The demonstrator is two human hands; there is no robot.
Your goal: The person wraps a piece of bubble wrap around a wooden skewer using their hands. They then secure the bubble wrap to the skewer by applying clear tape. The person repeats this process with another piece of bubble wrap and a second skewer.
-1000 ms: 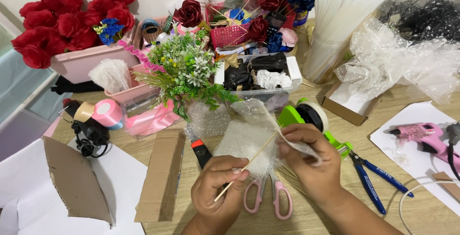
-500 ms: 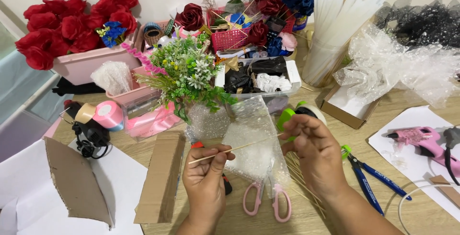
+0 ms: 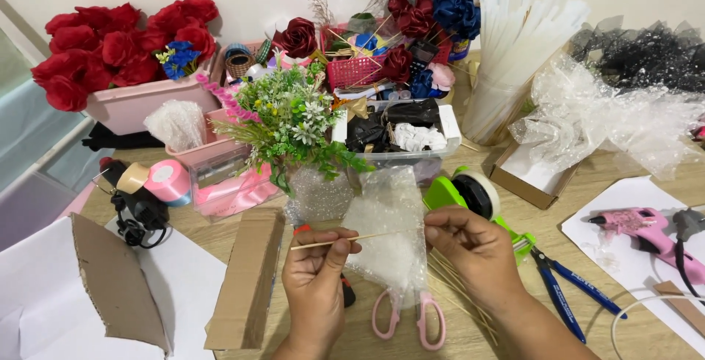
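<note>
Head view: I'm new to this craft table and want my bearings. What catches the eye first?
The two hands at bottom centre: the left hand pinches a thin wooden stick, the right hand holds clear bubble wrap against it. Red roses fill the far left, and a pink glue gun lies on paper at right.

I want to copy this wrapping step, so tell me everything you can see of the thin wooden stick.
The wooden stick is thin, pale and skewer-like. It lies almost level, rising slightly rightward. The left hand pinches its left part between thumb and fingers; the right hand meets its far end. It crosses the sheet of clear bubble wrap draped between both hands, above the pink-handled scissors.
</note>
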